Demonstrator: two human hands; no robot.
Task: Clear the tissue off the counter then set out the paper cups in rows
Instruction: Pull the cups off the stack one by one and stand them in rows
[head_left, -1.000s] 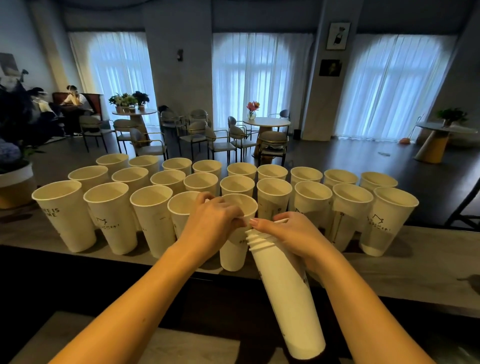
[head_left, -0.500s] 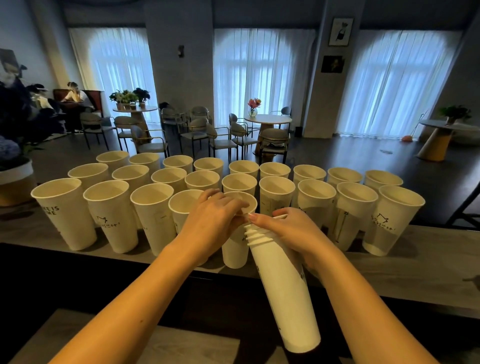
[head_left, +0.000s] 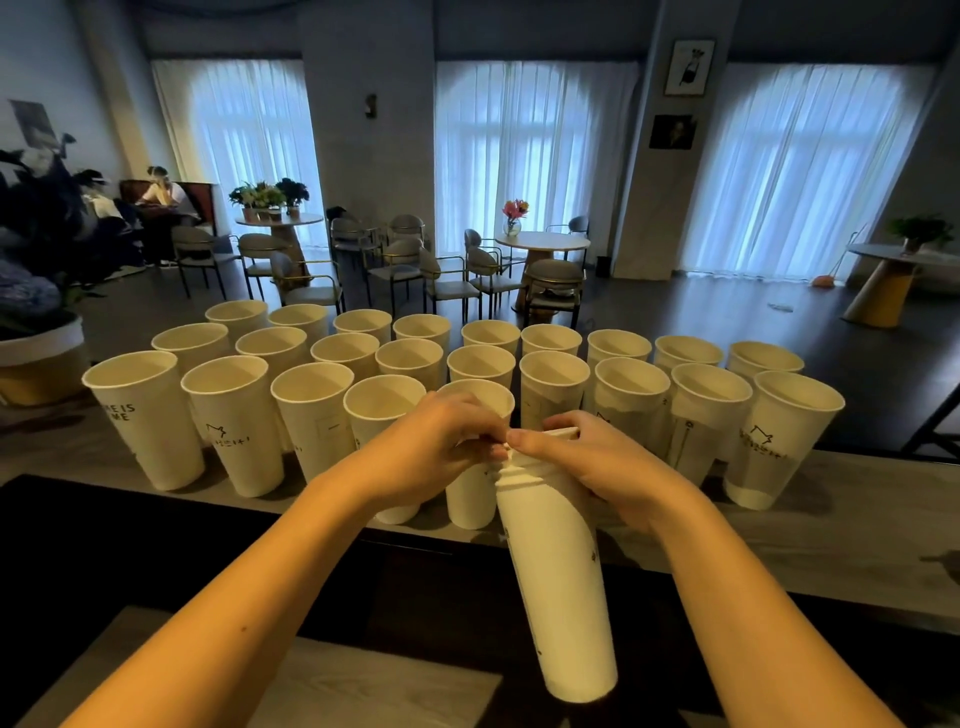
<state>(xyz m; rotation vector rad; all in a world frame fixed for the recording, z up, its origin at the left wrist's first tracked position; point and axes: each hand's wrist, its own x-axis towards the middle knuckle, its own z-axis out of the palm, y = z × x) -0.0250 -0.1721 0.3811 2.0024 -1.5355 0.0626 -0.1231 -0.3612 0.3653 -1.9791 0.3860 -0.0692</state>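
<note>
Gripping nested stack (head_left: 558, 571) in right hand (head_left: 602, 467), tilted for access; left hand (head_left: 436, 441) pinching top rim, freeing one cup for the rows (head_left: 467, 358).

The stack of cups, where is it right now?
In the head view the stack of nested cups is low and centre-right, tilted, gripped by the right hand, with the left hand pinching its top rim, just before the front row of cups.

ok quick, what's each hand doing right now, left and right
Left hand: fingers pinching the top rim of the stack of cups.
Right hand: curled round the upper part of the same stack, holding it tilted.
</note>
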